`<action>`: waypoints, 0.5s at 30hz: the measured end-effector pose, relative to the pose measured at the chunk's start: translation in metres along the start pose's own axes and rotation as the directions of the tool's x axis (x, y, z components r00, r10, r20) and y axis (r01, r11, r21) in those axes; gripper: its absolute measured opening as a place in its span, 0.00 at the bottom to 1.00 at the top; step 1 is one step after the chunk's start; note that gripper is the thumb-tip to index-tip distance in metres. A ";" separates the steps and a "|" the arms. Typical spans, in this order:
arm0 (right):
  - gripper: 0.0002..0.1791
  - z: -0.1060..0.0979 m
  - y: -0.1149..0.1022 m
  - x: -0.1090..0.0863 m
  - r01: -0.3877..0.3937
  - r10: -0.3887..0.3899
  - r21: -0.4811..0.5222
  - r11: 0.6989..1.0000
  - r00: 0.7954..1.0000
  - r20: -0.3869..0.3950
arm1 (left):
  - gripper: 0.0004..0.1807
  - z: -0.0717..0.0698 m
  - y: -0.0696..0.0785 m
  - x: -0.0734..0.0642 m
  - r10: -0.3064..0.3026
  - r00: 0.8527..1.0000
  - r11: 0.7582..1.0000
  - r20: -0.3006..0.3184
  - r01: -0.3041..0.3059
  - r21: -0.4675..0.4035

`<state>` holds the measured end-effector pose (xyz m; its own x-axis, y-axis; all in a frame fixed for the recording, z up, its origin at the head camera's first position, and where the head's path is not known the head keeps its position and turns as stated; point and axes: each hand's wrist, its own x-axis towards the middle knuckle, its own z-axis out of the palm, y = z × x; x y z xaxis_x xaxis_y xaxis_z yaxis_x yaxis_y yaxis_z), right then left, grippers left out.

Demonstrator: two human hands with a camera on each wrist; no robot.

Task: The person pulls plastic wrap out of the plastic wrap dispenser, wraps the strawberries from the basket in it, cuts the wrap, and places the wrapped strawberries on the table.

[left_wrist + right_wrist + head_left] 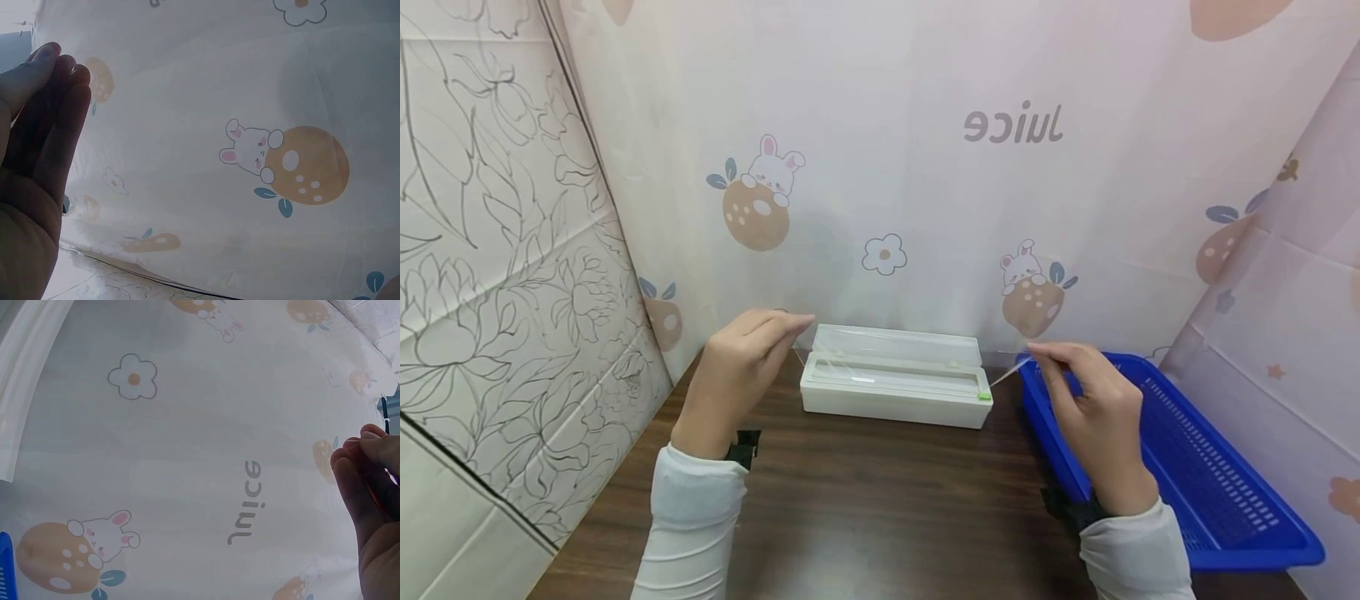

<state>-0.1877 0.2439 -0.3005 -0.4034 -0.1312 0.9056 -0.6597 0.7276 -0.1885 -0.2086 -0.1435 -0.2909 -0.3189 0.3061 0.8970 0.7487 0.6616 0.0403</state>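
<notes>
A long white cling film dispenser [895, 406] stands on the table with its see-through lid [895, 343] raised and a small green slider [984, 395] at its right end. Clear cling film [1009, 371] stretches up from it, its edges slanting out to both hands. My left hand [741, 367] pinches the film's left corner between thumb and fingertips, above and left of the dispenser. On the other side my right hand [1097, 408] pinches the right corner, above the basket's near-left edge. Both wrist views show thumb and fingertips brought together; the film itself barely shows there.
A blue plastic basket [1247, 550] sits at the right, under and beyond the right forearm. The dark wooden table [865, 500] extends in front of the dispenser. A printed curtain [887, 167] hangs close behind it, and a flower-patterned panel [512, 250] stands at the left.
</notes>
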 end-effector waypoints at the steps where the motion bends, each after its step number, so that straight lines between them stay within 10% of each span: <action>1: 0.16 -0.001 0.000 0.000 0.000 0.000 -0.002 1.000 1.000 0.013 | 0.11 -0.001 0.000 0.000 0.002 1.000 1.000 0.003 -0.002 -0.006; 15: 0.19 -0.009 -0.001 0.001 0.024 -0.023 -0.020 1.000 0.997 0.067 | 0.14 -0.004 0.001 0.000 0.018 1.000 0.999 -0.011 -0.018 -0.048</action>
<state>-0.1815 0.2489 -0.2964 -0.4299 -0.1926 0.8821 -0.6563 0.7376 -0.1588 -0.2055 -0.1450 -0.2893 -0.2993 0.3102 0.9023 0.7817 0.6220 0.0454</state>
